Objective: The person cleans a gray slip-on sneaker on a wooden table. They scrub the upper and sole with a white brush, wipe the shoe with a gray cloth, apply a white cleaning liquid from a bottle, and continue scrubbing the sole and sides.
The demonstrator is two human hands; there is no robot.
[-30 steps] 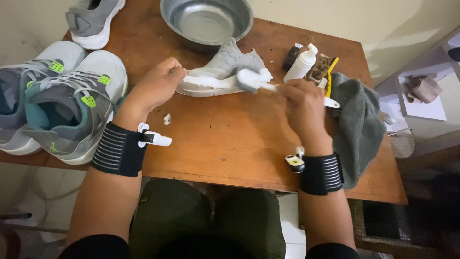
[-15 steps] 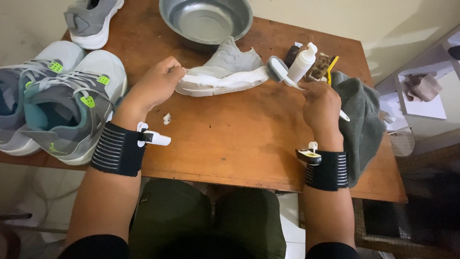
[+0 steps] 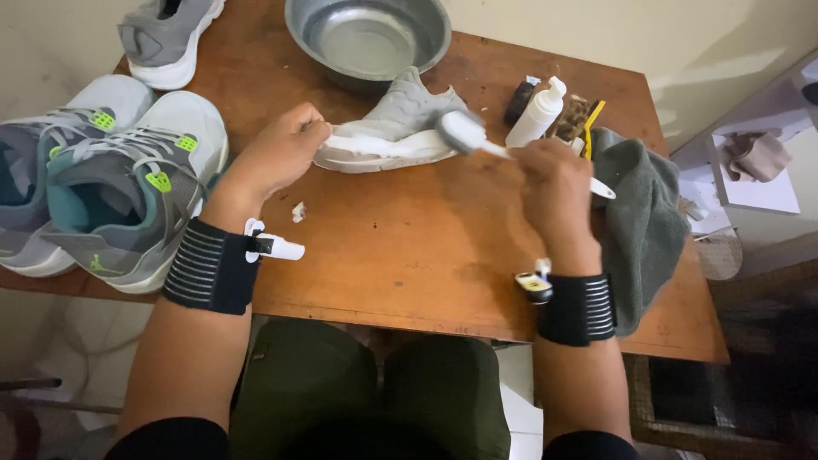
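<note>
At the far left, a pair of grey sneakers with green lace tabs (image 3: 111, 187) lay over the left edge of the wooden table (image 3: 400, 264), so part of them hung beyond the board. Farther away, a single grey shoe (image 3: 166, 34) stood near the far left corner. The left hand (image 3: 277, 153) was clenched on the heel end of a light grey sneaker (image 3: 392, 128), which lay on its side in the far middle of the table with its white sole turned to the person. A small white scrap (image 3: 298, 211) lay on the wood just near this hand. Behind the sneaker, touching it or almost, stood a round metal basin (image 3: 368, 38) at the far edge.

The near middle of the table was bare wood up to the near edge, so there was open room between the two forearms.

The right hand (image 3: 554, 183) grasped the handle of a white brush (image 3: 464, 132), and the brush head rested against the toe end of the sneaker. Just beyond this hand stood a white pump bottle (image 3: 537, 115), a small dark container (image 3: 518, 102) and a brush with a yellow handle (image 3: 584, 119), close together. At the right, a grey cloth (image 3: 648, 221) lay over the right edge and hung down, leaving little free wood on that side.
</note>
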